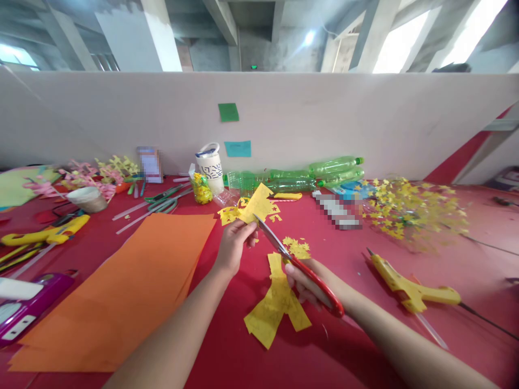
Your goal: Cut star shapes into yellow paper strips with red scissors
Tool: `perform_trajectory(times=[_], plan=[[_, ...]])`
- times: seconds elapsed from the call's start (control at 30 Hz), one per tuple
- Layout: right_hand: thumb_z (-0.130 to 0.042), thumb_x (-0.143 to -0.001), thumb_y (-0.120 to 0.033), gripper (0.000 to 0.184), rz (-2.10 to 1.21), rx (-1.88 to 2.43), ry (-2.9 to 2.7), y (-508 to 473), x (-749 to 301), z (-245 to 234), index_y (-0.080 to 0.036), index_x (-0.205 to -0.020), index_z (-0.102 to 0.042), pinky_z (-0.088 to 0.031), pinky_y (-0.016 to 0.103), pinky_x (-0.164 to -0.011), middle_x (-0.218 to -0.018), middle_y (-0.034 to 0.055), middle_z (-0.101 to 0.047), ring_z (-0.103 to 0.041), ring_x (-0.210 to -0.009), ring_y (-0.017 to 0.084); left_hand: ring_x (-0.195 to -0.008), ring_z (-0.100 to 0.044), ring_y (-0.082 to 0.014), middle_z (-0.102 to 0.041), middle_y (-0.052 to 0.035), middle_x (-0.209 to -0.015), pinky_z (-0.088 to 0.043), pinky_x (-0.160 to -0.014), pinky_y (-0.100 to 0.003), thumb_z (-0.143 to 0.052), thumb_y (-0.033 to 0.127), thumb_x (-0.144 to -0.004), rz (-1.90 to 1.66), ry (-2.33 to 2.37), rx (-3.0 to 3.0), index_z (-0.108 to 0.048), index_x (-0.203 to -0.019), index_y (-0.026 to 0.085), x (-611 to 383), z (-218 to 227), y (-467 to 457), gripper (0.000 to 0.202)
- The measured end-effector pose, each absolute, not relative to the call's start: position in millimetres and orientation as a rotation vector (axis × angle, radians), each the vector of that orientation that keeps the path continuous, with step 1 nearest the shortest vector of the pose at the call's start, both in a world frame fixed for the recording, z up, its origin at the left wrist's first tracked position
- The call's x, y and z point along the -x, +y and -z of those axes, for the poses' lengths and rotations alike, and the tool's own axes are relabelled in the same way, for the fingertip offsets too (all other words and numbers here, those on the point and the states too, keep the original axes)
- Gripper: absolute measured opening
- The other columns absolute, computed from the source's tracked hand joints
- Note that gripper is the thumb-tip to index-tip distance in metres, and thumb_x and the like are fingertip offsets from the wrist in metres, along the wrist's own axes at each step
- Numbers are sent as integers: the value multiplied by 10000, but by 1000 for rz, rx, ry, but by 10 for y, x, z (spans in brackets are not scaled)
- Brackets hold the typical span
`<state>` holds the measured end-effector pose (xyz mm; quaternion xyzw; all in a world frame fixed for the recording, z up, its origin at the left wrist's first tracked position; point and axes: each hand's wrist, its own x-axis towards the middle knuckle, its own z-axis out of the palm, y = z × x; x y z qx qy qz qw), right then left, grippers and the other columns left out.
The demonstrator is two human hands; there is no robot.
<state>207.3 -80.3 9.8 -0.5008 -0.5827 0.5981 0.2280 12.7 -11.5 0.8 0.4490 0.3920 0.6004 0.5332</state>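
My left hand pinches a piece of yellow paper by its lower edge. My right hand is wrapped round the red handles of a pair of scissors. The blades point up and left, with their tips at the paper beside my left thumb; whether they are apart is hard to see. Under the scissors lie several yellow paper strips with faint drawn outlines. A small heap of cut yellow stars sits just beyond my right hand. Behind the held paper are yellow offcuts with star-shaped holes.
Orange sheets cover the left of the red table. A yellow glue gun lies at right, near a yellow star bunch. Green bottles and a white cup stand along the back partition. A purple power strip is at far left.
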Motion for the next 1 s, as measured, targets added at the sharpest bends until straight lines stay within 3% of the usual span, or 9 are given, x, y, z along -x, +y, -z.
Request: perform_trajectory(times=[0.6,0.8,1.0], plan=[[-417,-841,-691,548,-1639,1438,-1591,-833,-2018,-190,-179,-650,-467,-406,198,-400,-380,-78,-417,-370,-277,45,-472,-470,-61,-564,21,-560,-334,-462,-196,-682,301,-741,-1407,869,-984,-591,-648,158,-168,-26,-158,194],[-509,-802,-668,525,-1617,1521,-1580,-820,-2020,-189,-178,-618,-461,-298,159,-289,-415,-61,-443,-410,-290,60,-469,-469,-58,-560,25,-551,-329,-461,-188,-674,289,-749,-1395,856,-983,-596,-654,154,-159,-8,-146,183],[-510,-821,-636,513,-1597,1496,-1588,-815,-2029,-179,-179,-596,-445,-316,160,-306,-373,-66,-430,-402,-272,57,-469,-473,-58,-564,21,-553,-325,-457,-187,-676,275,-739,-1397,859,-960,-590,-647,146,-148,-13,-138,181]])
